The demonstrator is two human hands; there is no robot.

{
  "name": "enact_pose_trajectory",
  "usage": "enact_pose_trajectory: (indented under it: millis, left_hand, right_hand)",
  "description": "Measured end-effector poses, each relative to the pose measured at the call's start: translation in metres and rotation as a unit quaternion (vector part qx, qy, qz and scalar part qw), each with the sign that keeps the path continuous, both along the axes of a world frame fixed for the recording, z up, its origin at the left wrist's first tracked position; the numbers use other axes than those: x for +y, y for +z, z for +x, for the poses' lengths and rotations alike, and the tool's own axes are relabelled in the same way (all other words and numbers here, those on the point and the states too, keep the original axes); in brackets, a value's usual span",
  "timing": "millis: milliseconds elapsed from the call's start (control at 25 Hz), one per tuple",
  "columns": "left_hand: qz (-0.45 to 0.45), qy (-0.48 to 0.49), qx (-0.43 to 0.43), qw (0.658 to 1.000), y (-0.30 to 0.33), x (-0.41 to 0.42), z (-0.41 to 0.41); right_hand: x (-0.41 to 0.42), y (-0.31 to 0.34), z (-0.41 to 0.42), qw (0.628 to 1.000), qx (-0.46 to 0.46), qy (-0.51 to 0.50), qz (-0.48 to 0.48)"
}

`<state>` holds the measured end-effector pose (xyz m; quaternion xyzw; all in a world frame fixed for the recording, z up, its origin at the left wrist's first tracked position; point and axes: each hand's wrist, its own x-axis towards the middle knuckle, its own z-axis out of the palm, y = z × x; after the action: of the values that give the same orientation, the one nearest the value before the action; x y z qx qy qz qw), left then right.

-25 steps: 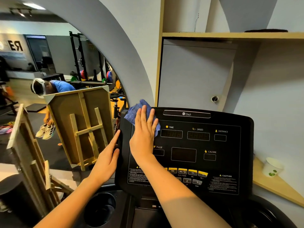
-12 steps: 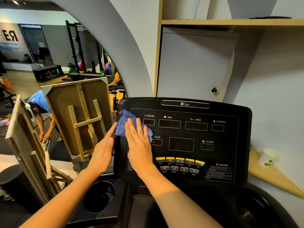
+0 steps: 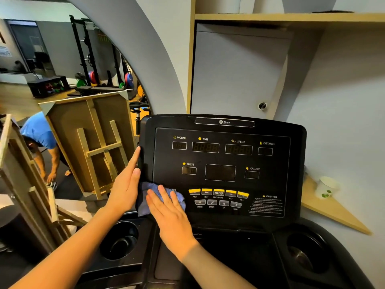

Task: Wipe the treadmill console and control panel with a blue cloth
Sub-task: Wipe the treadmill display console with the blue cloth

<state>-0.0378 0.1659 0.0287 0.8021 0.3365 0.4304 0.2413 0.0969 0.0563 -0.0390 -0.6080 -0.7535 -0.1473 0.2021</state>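
Pressing flat, the open right hand (image 3: 166, 213) pins the soft blue cloth (image 3: 145, 200) against the lower-left corner of the black treadmill console (image 3: 291, 184), beside the yellow buttons (image 3: 218, 192). The left hand (image 3: 127, 184), fingers extended, braces the console's edge. Limp and light, the cloth probably bunches; palm pressure suits it.

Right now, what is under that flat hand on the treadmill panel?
A blue cloth lies under the right hand, pressed on the console's lower left corner. The panel beneath it is covered.
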Motion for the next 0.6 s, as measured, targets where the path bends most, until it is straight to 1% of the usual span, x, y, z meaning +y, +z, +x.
enact_pose_trajectory:
  millis: [200,280,440,600]
  left_hand:
    - [0.011,0.002,0.000,1.000,-0.002,-0.006,0.008]
    - [0.017,0.005,-0.003,1.000,-0.001,-0.007,0.010]
    - [0.012,0.013,-0.005,1.000,-0.003,-0.006,0.011]
    - [0.006,0.009,-0.001,1.000,-0.004,-0.006,0.011]
  right_hand:
    - [-0.012,-0.003,0.016,0.998,-0.043,0.024,-0.029]
    - [-0.016,-0.002,0.026,0.998,-0.042,0.044,-0.019]
    - [-0.024,-0.009,0.055,0.995,-0.038,0.088,0.029]
    - [-0.045,-0.005,0.087,0.996,-0.059,0.070,0.008]
